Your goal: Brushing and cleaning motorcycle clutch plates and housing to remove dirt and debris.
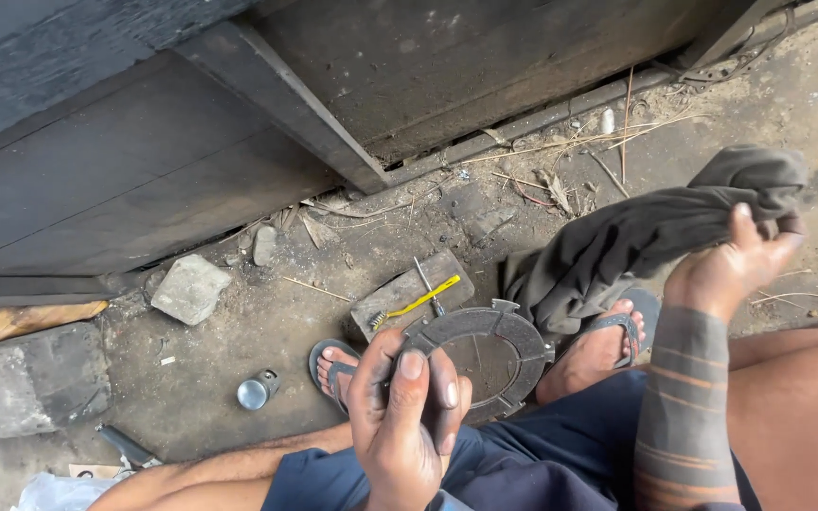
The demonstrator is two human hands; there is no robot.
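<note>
**Ring in one hand, rag in the other**

Down by your knees, your left hand [400,431] is shut tight on the near left edge of a round metal ring [487,355]. Your thumb lies on top and your fingers curl under. The ring hangs just above the floor, between your two feet in sandals.

Your right hand [726,270] is closed on a dark grey rag [636,237]. The rag droops down to the left, near the ring.

The ring could slip, I think, because you hold it only by one edge. It might fall on your toes. The loose rag could also catch on the small tabs around the ring.

A wood block [409,293] with a yellow tool [418,303] on it lies just past the ring. A small shiny cup [256,390] sits on the dirt floor to the left.
</note>
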